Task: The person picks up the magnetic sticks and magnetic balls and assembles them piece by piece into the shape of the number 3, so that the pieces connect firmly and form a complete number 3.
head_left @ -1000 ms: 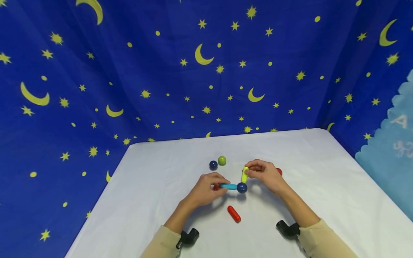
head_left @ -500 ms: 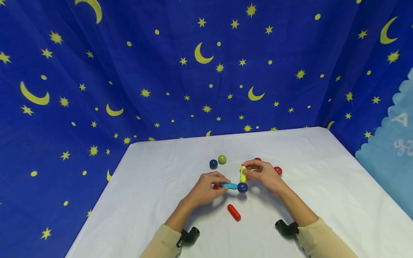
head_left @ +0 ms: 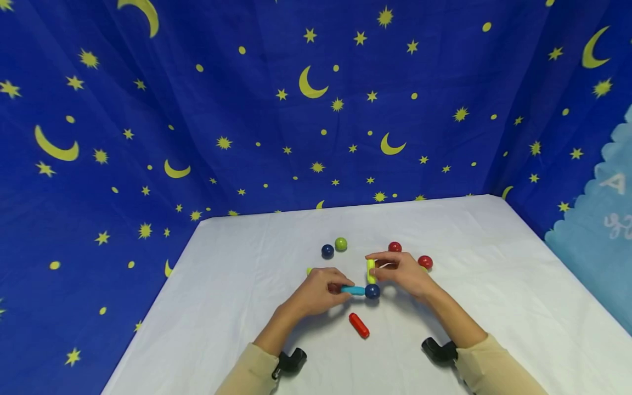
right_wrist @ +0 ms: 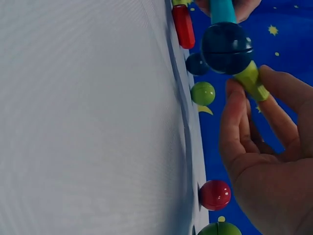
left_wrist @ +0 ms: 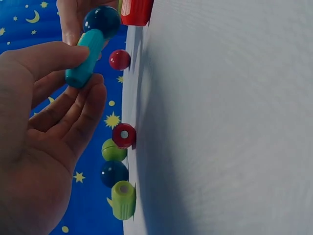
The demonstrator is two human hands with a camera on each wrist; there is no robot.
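Observation:
My left hand [head_left: 321, 291] pinches a light blue magnetic stick [head_left: 353, 291] between thumb and fingers. A dark blue ball [head_left: 372, 291] sits on the stick's right end, and the left wrist view shows both held above the white table. My right hand [head_left: 402, 273] pinches a yellow-green stick [head_left: 371, 271] by its upper part. That stick's lower end touches the dark blue ball, at an angle to the light blue stick. In the right wrist view the ball [right_wrist: 227, 48] hides part of the yellow-green stick [right_wrist: 252, 82].
A red stick [head_left: 359, 325] lies in front of the hands. Behind them are a dark blue ball [head_left: 327, 251], a green ball [head_left: 340, 244] and two red balls [head_left: 394, 247]. Another red stick [left_wrist: 124, 135] and yellow-green stick [left_wrist: 124, 200] show in the left wrist view.
The yellow-green stick has turned from a slant to nearly upright against the ball. Both hands have come slightly nearer, uncovering a red ball behind the right hand and a yellow-green piece behind the left.

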